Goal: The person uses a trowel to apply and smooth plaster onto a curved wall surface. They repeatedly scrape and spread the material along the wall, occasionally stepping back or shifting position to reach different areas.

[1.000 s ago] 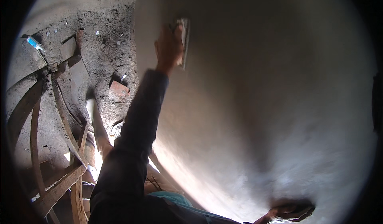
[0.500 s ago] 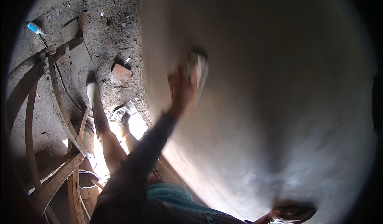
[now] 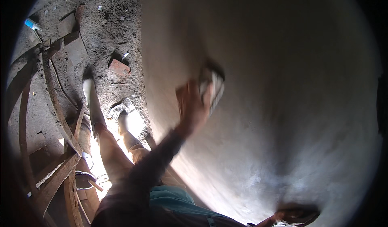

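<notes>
My left hand (image 3: 194, 107) grips a trowel or float (image 3: 215, 90) with a pale, elongated blade, held on or very close to the grey plastered wall (image 3: 319, 89) and smeared by motion. Low at the right, my right hand (image 3: 287, 217) is closed around a dark object that I cannot make out, beside the same wall. My legs (image 3: 111, 150) show below, standing on the rough floor along the wall's foot.
Wooden boards and strips (image 3: 56, 109) lie crisscrossed at the left, with a metal container (image 3: 85, 180) among them. A red brick piece (image 3: 119, 67), flat grey slabs (image 3: 74, 49), a blue-labelled tube (image 3: 31, 24) and a crumpled pale sheet (image 3: 135, 119) lie on the rough ground (image 3: 107, 37).
My left hand has swept down and to the right along the wall with the trowel, uncovering more of my legs. My right hand has hardly moved.
</notes>
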Available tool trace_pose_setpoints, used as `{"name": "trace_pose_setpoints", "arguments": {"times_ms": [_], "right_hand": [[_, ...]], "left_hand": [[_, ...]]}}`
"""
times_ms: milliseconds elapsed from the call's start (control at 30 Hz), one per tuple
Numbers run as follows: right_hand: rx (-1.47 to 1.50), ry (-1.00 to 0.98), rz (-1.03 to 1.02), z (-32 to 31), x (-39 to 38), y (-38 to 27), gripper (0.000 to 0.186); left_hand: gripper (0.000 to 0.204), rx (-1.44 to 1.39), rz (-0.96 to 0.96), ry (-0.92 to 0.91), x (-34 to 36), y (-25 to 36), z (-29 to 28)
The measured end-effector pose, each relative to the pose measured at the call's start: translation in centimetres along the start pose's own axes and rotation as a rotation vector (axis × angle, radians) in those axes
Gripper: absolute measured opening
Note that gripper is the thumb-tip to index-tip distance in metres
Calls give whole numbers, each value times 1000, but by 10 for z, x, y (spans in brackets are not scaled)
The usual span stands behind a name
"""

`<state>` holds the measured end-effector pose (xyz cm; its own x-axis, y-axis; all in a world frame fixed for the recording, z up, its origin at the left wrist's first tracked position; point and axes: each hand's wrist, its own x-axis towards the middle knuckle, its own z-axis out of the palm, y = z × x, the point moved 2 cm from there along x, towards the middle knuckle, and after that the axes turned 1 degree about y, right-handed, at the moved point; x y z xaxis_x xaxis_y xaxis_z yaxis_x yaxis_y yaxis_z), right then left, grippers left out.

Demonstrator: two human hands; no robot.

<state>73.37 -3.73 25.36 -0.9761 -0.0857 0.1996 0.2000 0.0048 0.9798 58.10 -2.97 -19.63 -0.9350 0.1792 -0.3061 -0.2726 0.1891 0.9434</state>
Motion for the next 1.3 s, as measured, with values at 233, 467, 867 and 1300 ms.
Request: {"name": "trace_pose_setpoints", "arguments": {"times_ms": [233,467,867,1300], "right_hand": [[-4,-25,14,-5,-7,5,50],[17,-34,48,2,-17,14,53],[-1,-35,40,1,-11,8,52],[-9,-7,79,28,-13,1,49]], "left_hand": [[51,-23,-142,-153,4,-15,-4],[44,52,82,37,-18,4,2],[43,-118,76,-151,-87,16,-16],[50,-151,157,-251,-122,-4,-10]]}}
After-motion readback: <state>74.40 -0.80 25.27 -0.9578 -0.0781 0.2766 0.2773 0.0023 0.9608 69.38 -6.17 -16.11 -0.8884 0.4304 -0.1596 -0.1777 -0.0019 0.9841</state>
